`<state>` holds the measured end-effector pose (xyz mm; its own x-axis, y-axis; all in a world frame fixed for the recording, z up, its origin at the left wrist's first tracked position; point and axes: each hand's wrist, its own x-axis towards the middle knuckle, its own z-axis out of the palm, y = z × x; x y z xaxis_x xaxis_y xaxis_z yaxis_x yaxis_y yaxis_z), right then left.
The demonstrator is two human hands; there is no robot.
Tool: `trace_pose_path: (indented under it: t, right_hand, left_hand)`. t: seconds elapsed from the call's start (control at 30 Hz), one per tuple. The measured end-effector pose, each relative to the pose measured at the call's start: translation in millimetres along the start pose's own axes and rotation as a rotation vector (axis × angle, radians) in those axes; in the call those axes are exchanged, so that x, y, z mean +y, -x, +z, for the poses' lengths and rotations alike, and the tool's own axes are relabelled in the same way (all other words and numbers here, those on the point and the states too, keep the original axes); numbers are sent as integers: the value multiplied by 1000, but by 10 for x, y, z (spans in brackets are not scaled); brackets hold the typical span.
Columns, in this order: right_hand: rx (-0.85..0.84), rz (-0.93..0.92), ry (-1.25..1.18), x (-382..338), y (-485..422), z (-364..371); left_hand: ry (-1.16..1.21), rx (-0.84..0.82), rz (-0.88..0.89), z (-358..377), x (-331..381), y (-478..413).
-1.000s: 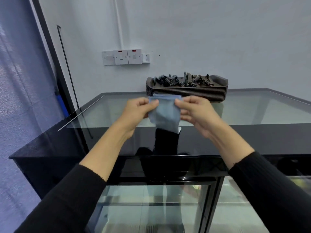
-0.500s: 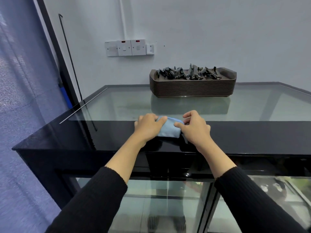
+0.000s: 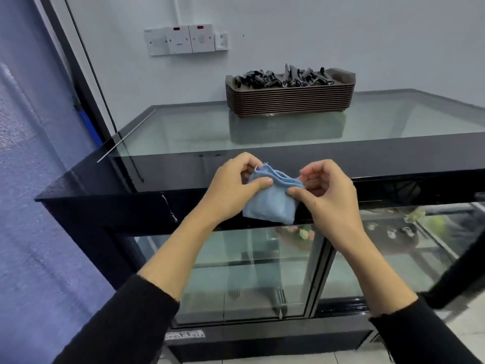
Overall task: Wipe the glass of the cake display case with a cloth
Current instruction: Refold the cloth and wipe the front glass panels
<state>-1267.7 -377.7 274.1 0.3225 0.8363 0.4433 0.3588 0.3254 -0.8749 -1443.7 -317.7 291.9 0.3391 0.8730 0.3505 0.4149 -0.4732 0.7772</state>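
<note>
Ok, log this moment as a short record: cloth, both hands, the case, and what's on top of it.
cloth: blue, bunched, held in front of the case's black upper frame
left hand: pinches the cloth's upper left edge
right hand: pinches its upper right edge
display case: glass top, glass front doors
on top: stack of brown trays by the wall, black items inside

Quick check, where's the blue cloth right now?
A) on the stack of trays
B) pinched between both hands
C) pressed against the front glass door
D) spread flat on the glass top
B: the cloth hangs bunched between the left hand and the right hand. Each hand pinches its upper edge, in front of the black top frame of the display case.
</note>
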Motion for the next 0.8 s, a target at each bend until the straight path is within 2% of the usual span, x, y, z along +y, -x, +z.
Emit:
trace_pose_path:
  t: [0.13, 0.33, 0.4, 0.6, 0.8]
  right_hand:
    - [-118, 83, -172, 97, 497, 85]
    - [-279, 241, -194, 574, 901, 377]
    - [-281, 219, -190, 773, 910, 456]
    - [-204, -16, -218, 1568, 978, 662]
    - [0, -491, -57, 2466, 1136, 941]
  left_hand:
    - [76, 6, 21, -127, -185, 702]
    - [228, 59, -258, 19, -762, 1312]
    - [252, 106, -271, 125, -932, 1357]
    - [289, 297, -20, 731, -1612, 1350]
    - [238, 509, 259, 1337, -2430, 1348]
